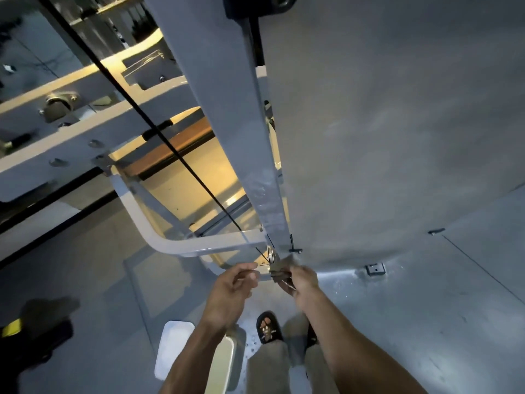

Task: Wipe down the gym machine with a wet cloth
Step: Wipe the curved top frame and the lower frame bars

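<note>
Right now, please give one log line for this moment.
right hand: grips crumpled grey cloth at foot of grey metal machine upright | left hand: near, loosely curled, empty

A pale grey gym machine [227,109] fills the upper frame, its broad upright post running from top centre down to the lower middle, where the paint looks streaked and scuffed. White crossbeams span the left side, and a curved tube bends in to meet the post's base. A thin black cable [159,132] slants from the upper left down to that same foot. There, a small drab cloth [279,270] — crumpled, its dampness impossible to judge — sits bunched against the post's bottom end, just below centre of frame.
</note>
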### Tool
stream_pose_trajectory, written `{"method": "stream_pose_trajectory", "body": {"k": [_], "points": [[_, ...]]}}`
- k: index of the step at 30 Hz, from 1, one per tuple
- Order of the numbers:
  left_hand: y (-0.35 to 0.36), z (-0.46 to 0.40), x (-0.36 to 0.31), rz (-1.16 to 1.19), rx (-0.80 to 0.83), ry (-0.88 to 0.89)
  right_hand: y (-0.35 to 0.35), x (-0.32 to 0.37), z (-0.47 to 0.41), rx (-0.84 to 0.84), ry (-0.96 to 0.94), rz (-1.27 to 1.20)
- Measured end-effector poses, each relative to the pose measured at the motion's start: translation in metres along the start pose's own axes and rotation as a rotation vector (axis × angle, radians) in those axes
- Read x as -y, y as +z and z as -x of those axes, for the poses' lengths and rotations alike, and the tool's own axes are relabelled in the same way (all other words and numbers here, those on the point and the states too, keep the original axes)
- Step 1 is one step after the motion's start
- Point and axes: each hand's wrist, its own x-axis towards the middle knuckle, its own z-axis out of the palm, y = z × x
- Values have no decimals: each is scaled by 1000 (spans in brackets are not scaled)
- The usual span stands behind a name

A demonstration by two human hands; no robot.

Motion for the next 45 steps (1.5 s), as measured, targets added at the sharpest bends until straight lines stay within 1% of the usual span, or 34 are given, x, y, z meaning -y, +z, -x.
{"method": "stream_pose_trajectory", "body": {"k": [2, 4, 7, 11, 18, 21, 23, 25, 27, 31, 33, 38, 40, 43, 45], "points": [[-1, -11, -3, -77, 16, 65, 7, -2, -20, -67, -11, -10], [-1, -22, -6, -173, 16, 108, 14, -7, -45, -90, -36, -34], [-1, -38, -12, -245, 16, 107, 31, 1, -35, -44, -74, -168], [0, -47, -17, -240, 32, 69, 35, 6, -19, 31, -104, -312], [-2, -59, -12, -222, -9, 52, 31, 12, 21, 188, -162, -512], [-2, -56, -13, -217, 6, 25, 36, 9, 20, 115, -222, -448], [-2, -54, -13, -215, 6, 9, 38, 11, 17, 31, -196, -414], [-2, -53, -13, -208, 4, -1, 40, 15, 21, 14, -188, -420], [-2, -53, -12, -185, 12, -6, 40, 17, 32, 68, -216, -457], [-3, -57, -10, -162, 9, -1, 39, 22, 59, 225, -333, -527], [-4, -58, -11, -148, 1, 0, 40, 22, 62, 219, -350, -510], [-1, -59, -13, -111, 9, -56, 44, 23, 54, 70, -269, -459], [0, -60, -15, -93, 12, -52, 44, 27, 61, 108, -282, -463], [2, -59, -20, -58, 19, -40, 44, 34, 81, 237, -370, -481], [4, -57, -25, -24, 27, -46, 43, 36, 86, 264, -402, -474]]}}
